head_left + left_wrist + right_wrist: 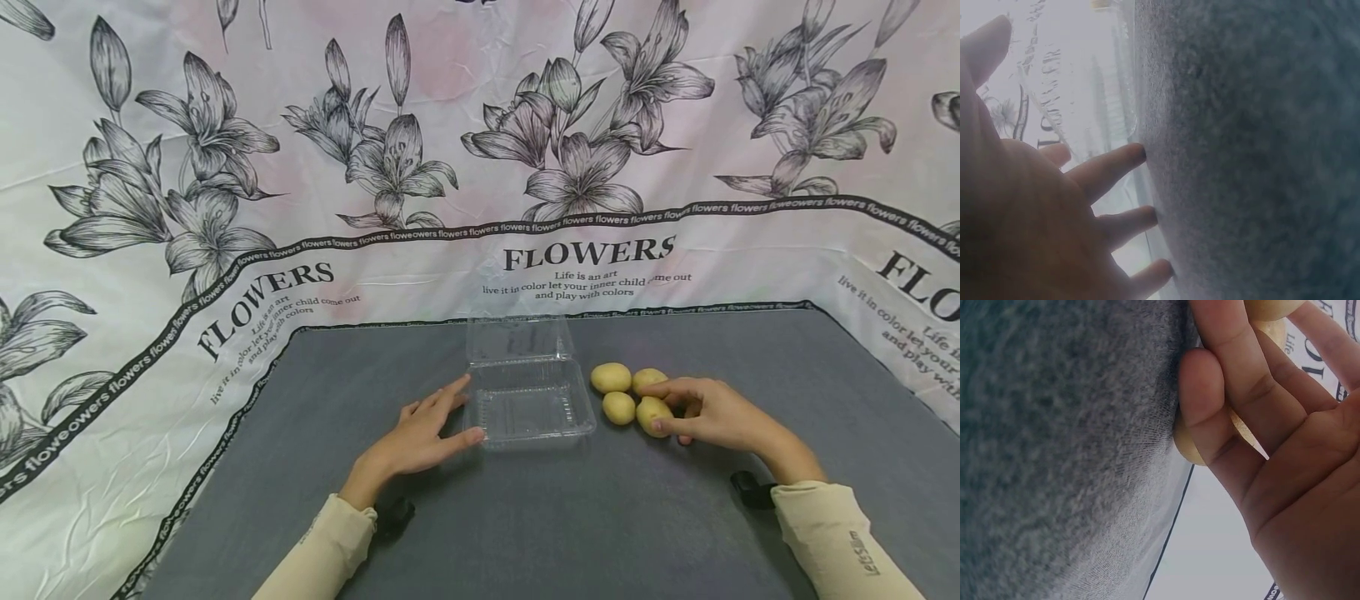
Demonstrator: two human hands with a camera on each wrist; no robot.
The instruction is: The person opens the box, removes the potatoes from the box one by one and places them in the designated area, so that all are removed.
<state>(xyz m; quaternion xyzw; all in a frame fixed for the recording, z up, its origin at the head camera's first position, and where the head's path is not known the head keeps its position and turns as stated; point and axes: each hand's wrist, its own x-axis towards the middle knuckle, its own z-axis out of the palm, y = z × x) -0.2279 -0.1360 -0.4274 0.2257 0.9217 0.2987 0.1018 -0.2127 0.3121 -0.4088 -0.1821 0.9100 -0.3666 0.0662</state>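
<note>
A clear plastic clamshell box [528, 435] stands on the table with its lid [517, 340] folded back. My left hand [420, 437] rests at the box's left side, fingers spread and nearly straight, thumb at the front left corner. Right of the box, several yellow lemons sit close together. My right hand [723, 412] curls thumb and fingers around the front right lemon [651, 415], while its index finger reaches over the back right lemon [647, 379]. In the right wrist view, fingers [1202, 387] partly hide the lemons.
Two more lemons, a back left one [611, 377] and a front left one [618, 409], lie between the box and my right hand. A grey cloth [570, 525] covers the table. Behind it hangs a flower-printed curtain [420, 275].
</note>
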